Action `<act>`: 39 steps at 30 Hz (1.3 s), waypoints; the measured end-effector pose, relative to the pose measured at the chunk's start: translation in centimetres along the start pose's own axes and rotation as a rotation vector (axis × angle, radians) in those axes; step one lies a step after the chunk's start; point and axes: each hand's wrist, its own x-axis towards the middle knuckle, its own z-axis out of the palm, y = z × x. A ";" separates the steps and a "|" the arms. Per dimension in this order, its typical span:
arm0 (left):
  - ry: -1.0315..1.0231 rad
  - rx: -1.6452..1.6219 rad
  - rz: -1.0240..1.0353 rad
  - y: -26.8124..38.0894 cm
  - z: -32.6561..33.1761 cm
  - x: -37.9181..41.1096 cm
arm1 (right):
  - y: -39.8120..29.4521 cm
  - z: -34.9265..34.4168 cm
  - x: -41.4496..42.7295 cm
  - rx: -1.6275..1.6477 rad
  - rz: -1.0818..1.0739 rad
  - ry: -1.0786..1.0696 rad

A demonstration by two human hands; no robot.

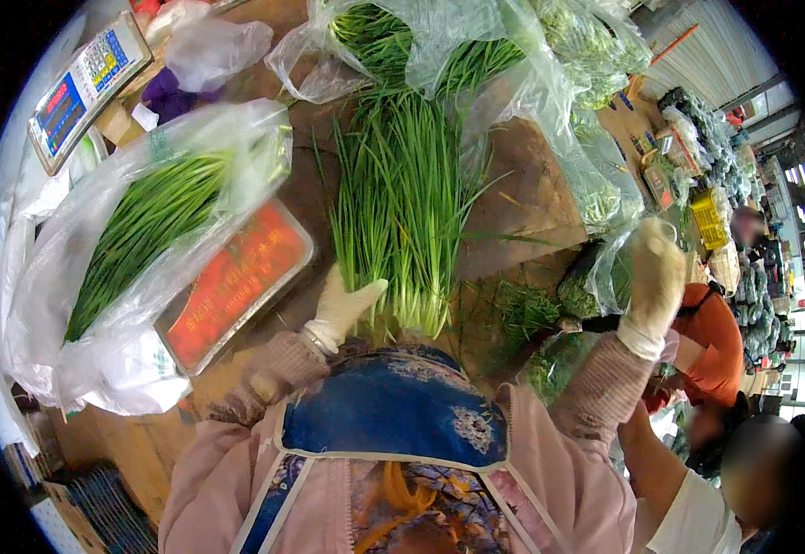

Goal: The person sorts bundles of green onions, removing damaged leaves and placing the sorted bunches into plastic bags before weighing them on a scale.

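Observation:
A large bunch of garlic chives [399,208] lies before me, its pale stem ends toward my body and its green leaves pointing away. My left hand [340,301], in a white glove, holds the bunch's lower left side. Its thumb rests over the stems while the leaves hide the fingers. Raised at the right, my right hand [655,266] is gloved too, with curled fingers beside a clear plastic bag [610,256]. Whether it pinches anything is unclear. Beyond the bunch, more chives [375,34] show inside an open clear plastic bag [454,41].
At the left, a plastic bag of chives [146,228] rests partly over a red printed tray [236,284]. A digital scale [87,93] stands far left. Loose green trimmings [524,311] lie right of the bunch. Co-workers, one in an orange top [710,343], are close at my right.

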 end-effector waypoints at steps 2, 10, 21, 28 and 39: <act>0.089 0.077 0.042 -0.9 -0.4 0.4 | -0.6 -1.9 -1.3 0.095 -0.016 0.008; 0.304 -0.331 -0.316 1.3 0.0 0.3 | 14.3 -10.2 -9.2 -1.593 0.588 -0.828; 0.138 -0.215 -0.249 1.8 -0.9 -1.2 | 16.5 20.1 -5.6 -1.209 -0.412 -0.762; 0.239 0.166 0.104 0.3 -1.8 -4.0 | 18.0 17.1 -2.1 -0.673 -0.298 -0.505; -0.052 1.182 0.681 3.8 0.4 -3.2 | 1.1 3.3 -2.5 0.100 0.082 -0.077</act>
